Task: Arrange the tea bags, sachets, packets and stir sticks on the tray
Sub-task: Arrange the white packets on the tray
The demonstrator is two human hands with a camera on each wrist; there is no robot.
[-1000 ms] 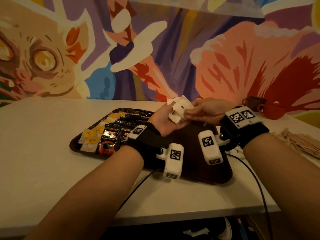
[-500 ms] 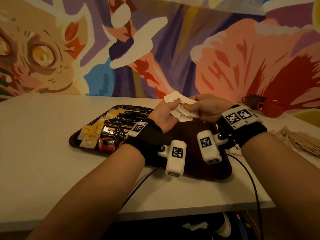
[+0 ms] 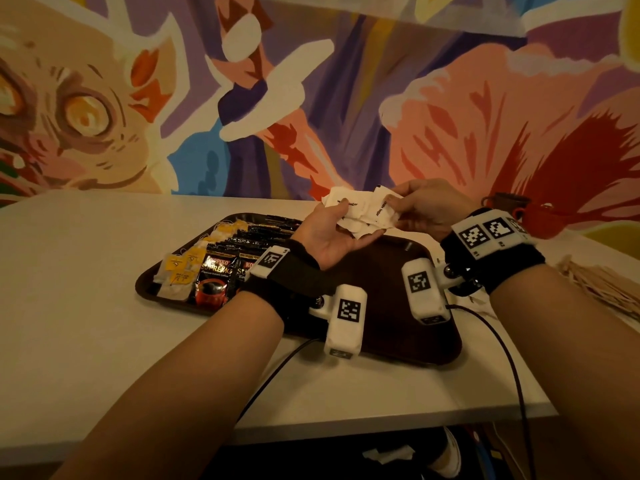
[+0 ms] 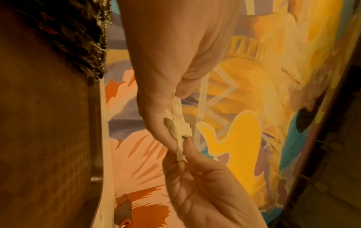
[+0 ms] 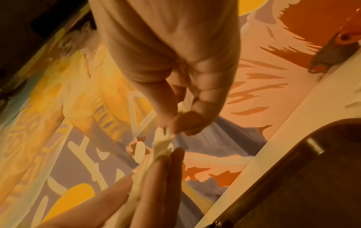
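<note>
Several white sugar sachets [image 3: 360, 214] are held in a loose fan above the far part of the dark brown tray [image 3: 391, 323]. My left hand [image 3: 341, 223] lies palm up under them, its thumb pressing them from above. From the right, my right hand [image 3: 398, 211] pinches the sachets' other end. In the left wrist view the sachets [image 4: 180, 128] are pinched edge-on by the left hand [image 4: 175, 138]. The right wrist view shows the right hand [image 5: 171, 123] gripping the sachets [image 5: 163, 146]. Tea bags [image 3: 180, 271] with yellow tags and black coffee packets [image 3: 214, 275] lie in rows on the tray's left part.
A heap of wooden stir sticks [image 3: 595, 282] lies on the white table [image 3: 86, 306] right of the tray. A red cup [image 3: 543, 220] and a brown cup [image 3: 505, 202] stand by the painted wall at the back right. Cables run from both wrists over the table's front edge.
The sachets, bunched between both hands before, are now spread wider, the right hand drawing its end to the right. Both hands stay above the tray's far part.
</note>
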